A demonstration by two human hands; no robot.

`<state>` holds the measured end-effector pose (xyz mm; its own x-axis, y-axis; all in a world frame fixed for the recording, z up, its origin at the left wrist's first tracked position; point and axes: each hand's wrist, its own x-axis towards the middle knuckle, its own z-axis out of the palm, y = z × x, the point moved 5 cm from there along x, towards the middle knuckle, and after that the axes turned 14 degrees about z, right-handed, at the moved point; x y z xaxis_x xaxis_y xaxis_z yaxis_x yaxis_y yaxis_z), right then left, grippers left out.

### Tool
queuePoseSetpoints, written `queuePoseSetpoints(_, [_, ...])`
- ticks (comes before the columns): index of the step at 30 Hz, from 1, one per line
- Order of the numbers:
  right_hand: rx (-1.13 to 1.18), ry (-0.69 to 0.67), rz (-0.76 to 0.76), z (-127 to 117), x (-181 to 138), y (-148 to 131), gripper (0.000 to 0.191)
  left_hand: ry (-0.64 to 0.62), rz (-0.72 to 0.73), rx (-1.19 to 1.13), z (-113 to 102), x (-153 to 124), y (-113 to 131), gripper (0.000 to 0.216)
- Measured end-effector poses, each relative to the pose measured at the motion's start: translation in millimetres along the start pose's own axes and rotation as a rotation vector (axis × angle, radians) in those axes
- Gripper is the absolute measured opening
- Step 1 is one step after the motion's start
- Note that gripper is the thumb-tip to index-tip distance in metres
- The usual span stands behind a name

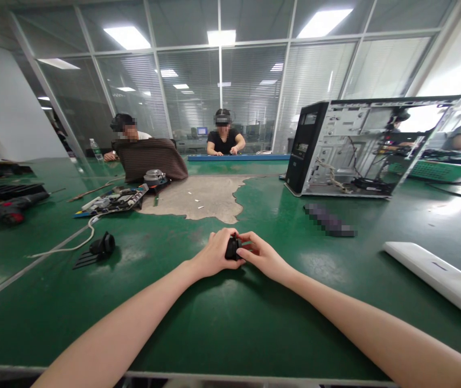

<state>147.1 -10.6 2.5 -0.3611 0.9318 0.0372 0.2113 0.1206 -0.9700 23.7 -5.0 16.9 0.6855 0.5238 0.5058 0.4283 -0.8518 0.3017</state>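
Between my two hands is a small black plastic part (232,248), low over the green table and partly covered by fingers; its exact kind does not show. My left hand (216,251) wraps round its left side, thumb at the near edge. From the right, my right hand (260,256) grips it with thumb and fingertips. On the table to the left lies another black part (102,247), round at one end with thin prongs at the other.
An opened computer case (307,148) stands at the back right. A long white device (436,275) lies right, a dark blurred object (327,220) nearer the middle. Circuit board (113,202), white cable (87,237) and power drill (10,207) are left. Two people sit across the table.
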Motion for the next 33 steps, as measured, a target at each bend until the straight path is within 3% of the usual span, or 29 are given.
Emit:
queuePoseSetpoints(4, [0.050,-0.060,-0.037,3.0,-5.0,-1.5,0.024,-0.008,0.001,0.013,-0.2,-0.3,-0.8,0.051])
queuePoseSetpoints(12, [0.007,0.064,-0.018,-0.5,0.1,0.7,0.024,-0.001,0.021,0.016,0.2,0.1,-0.2,0.049])
queuePoseSetpoints(19, [0.031,-0.057,-0.049,1.5,-4.1,-2.5,0.022,-0.018,0.016,0.019,1.5,0.1,-0.8,0.049])
queuePoseSetpoints(25, [0.026,0.039,-0.038,-0.9,0.1,2.1,0.021,-0.010,0.020,0.018,2.3,0.5,-2.0,0.050])
queuePoseSetpoints(33, [0.015,0.071,-0.063,-3.7,-2.1,3.2,0.028,-0.008,0.003,-0.004,2.0,1.4,-0.8,0.048])
